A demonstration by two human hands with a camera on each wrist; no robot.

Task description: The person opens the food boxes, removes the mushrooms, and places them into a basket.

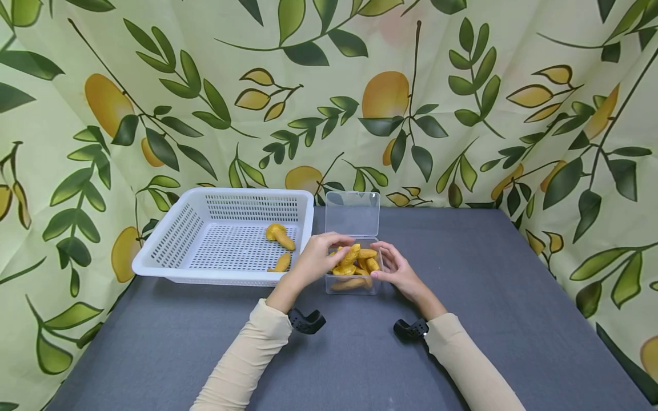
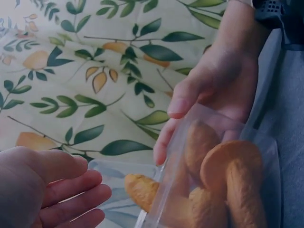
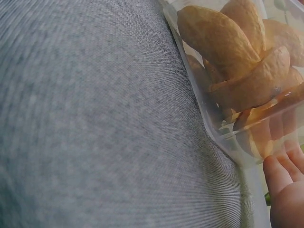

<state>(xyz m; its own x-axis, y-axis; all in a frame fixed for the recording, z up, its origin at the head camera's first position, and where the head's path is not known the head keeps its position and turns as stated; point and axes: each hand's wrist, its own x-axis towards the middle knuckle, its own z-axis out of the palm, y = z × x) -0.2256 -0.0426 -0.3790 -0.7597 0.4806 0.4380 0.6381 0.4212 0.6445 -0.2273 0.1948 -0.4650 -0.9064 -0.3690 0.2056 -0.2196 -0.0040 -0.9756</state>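
No readable writing or brand on anything in view; only print is the lemon-and-leaf pattern on backdrop cloth (image 1: 462, 114) hung behind and to both sides

Grey table (image 1: 488, 297) largest surface, wide bare stretch to right of hands and in front toward near edge; far edge meets cloth

White perforated basket (image 1: 169, 251) on table's left rear, two orange-yellow pieces (image 1: 280, 236) on its floor near right wall; basket's right wall just beside box

Clear plastic box (image 1: 354, 285) at table centre, hinged lid (image 1: 353, 213) standing up at rear, heaped with orange-yellow food pieces (image 1: 360, 262) rising above rim

Left hand (image 1: 319, 257) reaching in from box's left side, fingers curled over top, pinching one orange piece (image 1: 351, 255) on the heap; left-wrist view shows palm and fingers loosely extended beside box wall

Right hand (image 1: 398, 271) against box's right side, fingers relaxed and spread along wall, thumb near rim, holding nothing

Both forearms in beige sleeves (image 1: 257, 354), black wrist mounts (image 1: 307, 321) lying close to tabletop
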